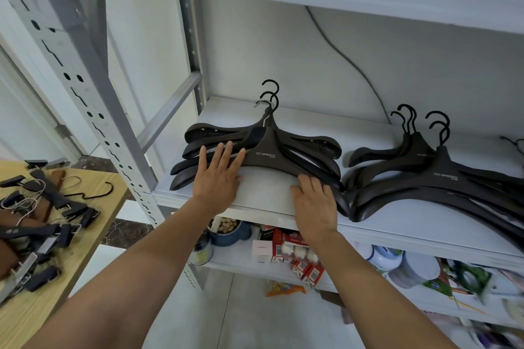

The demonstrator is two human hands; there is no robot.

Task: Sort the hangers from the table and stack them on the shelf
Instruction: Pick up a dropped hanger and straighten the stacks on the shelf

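Observation:
A stack of dark wide-shouldered hangers [272,150] lies on the white shelf [269,204], hooks pointing to the back wall. My left hand [219,176] lies flat with straight fingers on the left arm of the top hanger. My right hand [314,201] rests on the stack's right arm, fingertips bent over its edge. A second stack of the same dark hangers [431,181] lies further right on the shelf. On the wooden table [93,238] at the left sits a heap of clip hangers [42,212] with metal hooks.
A perforated grey shelf upright [85,105] stands between table and shelf. The shelf below holds a bowl of nuts [228,228], red boxes [297,252] and other goods. A grey cable [348,62] runs down the back wall. Another shelf board lies overhead.

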